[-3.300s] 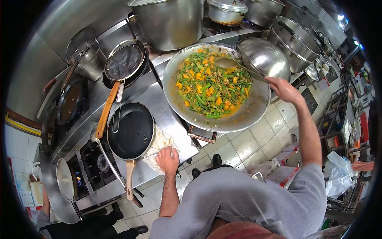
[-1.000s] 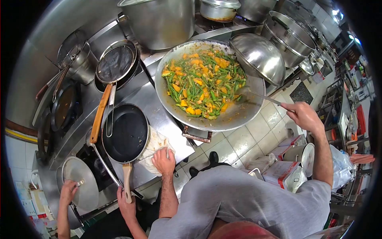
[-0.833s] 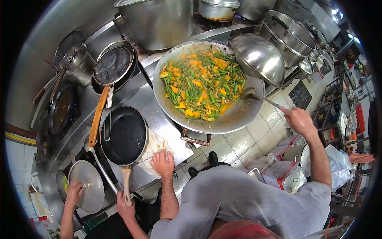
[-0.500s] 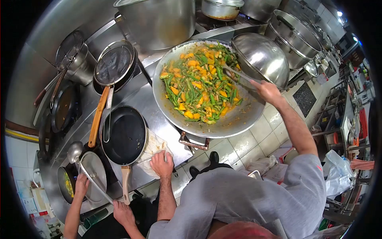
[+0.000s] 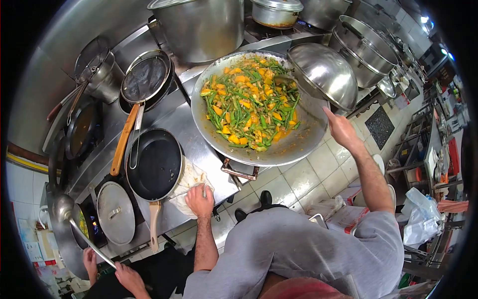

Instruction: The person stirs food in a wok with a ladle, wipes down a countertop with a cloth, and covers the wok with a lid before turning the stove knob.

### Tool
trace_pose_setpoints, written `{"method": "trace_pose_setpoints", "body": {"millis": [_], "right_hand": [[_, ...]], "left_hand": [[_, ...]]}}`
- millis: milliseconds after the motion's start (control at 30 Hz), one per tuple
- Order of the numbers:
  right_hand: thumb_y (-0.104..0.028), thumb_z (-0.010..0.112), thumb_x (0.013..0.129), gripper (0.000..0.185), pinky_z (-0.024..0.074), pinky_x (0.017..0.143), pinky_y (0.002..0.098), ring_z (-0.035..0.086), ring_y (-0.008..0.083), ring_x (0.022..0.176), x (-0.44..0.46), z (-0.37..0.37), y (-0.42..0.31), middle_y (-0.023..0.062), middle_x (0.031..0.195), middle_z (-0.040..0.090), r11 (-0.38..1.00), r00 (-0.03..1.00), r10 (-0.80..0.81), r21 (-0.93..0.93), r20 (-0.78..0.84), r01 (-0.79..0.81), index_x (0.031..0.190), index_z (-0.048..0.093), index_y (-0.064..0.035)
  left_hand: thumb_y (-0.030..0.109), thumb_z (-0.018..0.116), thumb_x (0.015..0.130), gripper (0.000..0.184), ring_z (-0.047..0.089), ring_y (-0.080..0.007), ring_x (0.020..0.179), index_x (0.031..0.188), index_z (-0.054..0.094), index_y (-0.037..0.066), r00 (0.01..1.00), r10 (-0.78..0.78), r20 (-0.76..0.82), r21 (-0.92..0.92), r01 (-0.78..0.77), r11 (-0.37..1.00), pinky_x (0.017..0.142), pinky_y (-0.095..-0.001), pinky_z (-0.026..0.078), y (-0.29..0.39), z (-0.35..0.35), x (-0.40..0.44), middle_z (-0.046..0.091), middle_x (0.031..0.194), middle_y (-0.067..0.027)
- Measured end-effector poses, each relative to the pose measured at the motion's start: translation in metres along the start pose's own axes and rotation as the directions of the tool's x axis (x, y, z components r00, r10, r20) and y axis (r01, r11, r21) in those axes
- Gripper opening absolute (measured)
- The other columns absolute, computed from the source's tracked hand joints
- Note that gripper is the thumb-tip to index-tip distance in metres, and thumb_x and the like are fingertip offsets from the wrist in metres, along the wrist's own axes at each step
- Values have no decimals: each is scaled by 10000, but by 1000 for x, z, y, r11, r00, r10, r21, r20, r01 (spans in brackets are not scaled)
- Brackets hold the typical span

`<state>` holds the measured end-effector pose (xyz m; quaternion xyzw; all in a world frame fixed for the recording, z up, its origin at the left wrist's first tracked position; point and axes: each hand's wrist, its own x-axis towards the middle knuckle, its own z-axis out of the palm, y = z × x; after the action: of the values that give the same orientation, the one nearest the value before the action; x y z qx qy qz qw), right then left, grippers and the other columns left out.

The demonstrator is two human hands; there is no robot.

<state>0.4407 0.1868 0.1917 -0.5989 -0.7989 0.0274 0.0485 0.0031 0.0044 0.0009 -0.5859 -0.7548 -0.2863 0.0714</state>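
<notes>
A wide metal wok (image 5: pixel 214 142) holds green beans and orange pumpkin chunks (image 5: pixel 249 107). My right hand (image 5: pixel 342 130), at the wok's right rim, is closed on the handle of a long metal cooking utensil (image 5: pixel 285 79). Its head rests among the food at the far right side, partly covered, so its exact kind cannot be made out. On the steel counter's front edge, my left hand (image 5: pixel 200 200) has its fingers bent over a stained white cloth (image 5: pixel 188 178). Beside the cloth is a black frying pan (image 5: pixel 154 162) with a light handle.
At lower left, a co-worker's hands (image 5: pixel 130 280) hold a long ladle (image 5: pixel 63 207) over a small lit pan (image 5: pixel 79 231). A round lid (image 5: pixel 115 214) lies nearby. Strainers (image 5: pixel 144 79) stand behind the frying pan; a domed lid (image 5: pixel 323 74) leans at the wok's right. Large pots (image 5: pixel 196 30) line the back.
My right hand has moved slightly right and down, and the utensil's head sits deeper at the food's right side. The co-worker's ladle has shifted left and down. My left hand stays on the cloth.
</notes>
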Motion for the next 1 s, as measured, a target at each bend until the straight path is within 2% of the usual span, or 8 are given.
{"method": "trace_pose_setpoints", "body": {"millis": [100,200,333,533,600,667,767,1000], "right_hand": [[-9,428,805,507,471,768,504,594,442,854,33,22,-10,277,888,616,973,982,189,131,25,-190,1311,405,-32],[-30,436,817,489,476,791,500,596,440,878,74,82,8,288,900,614,961,971,29,274,-238,38,1306,428,-44],[-50,441,829,446,478,805,501,594,435,899,94,97,-18,294,945,608,937,992,34,350,-121,11,1272,485,-77],[-128,486,834,426,506,752,472,632,364,792,66,-28,-57,207,900,640,992,991,13,122,-134,3,1255,541,-163],[-123,493,816,436,513,712,463,627,348,764,62,-50,-93,175,855,624,973,966,-221,40,-138,228,1241,557,-199],[-118,514,789,472,529,661,439,630,313,744,69,-38,-116,144,863,624,961,952,-277,-25,-133,276,1241,557,-247],[-89,507,786,470,535,625,428,646,297,745,78,-23,-153,159,872,612,926,927,-372,-98,-57,365,1247,543,-168],[-61,495,789,511,531,604,413,649,271,705,73,-8,-155,137,789,641,904,915,-328,-202,235,376,1282,520,-193]], "left_hand": [[208,646,781,151,551,-236,839,895,633,109,1000,-10,4,11,10,1000,741,-389,378,-4,0,-3,594,833,-34],[207,648,774,152,553,-234,832,892,633,113,1000,-15,-9,1,15,1000,734,-387,375,-2,-1,0,601,828,-28],[219,650,777,157,549,-237,821,889,630,111,1000,-16,-8,5,16,1000,734,-386,374,-3,0,1,594,813,-29],[218,656,769,149,549,-216,799,876,628,119,999,8,-37,6,-8,1000,705,-377,367,-3,-3,2,577,783,-10],[220,656,771,146,551,-213,796,874,628,121,999,17,-44,2,-17,1000,703,-376,368,-4,-2,1,577,785,-8],[220,660,771,148,551,-216,793,874,628,119,999,13,-43,-2,-13,1000,704,-375,369,-3,-1,1,579,788,-10],[218,654,768,157,552,-230,845,889,629,121,1000,-6,-13,-14,6,1000,728,-386,371,-4,-1,-1,600,855,-25],[213,656,771,148,553,-228,840,882,625,120,1000,-11,-20,-21,11,1000,722,-380,375,-6,1,-2,597,852,-26]]}}
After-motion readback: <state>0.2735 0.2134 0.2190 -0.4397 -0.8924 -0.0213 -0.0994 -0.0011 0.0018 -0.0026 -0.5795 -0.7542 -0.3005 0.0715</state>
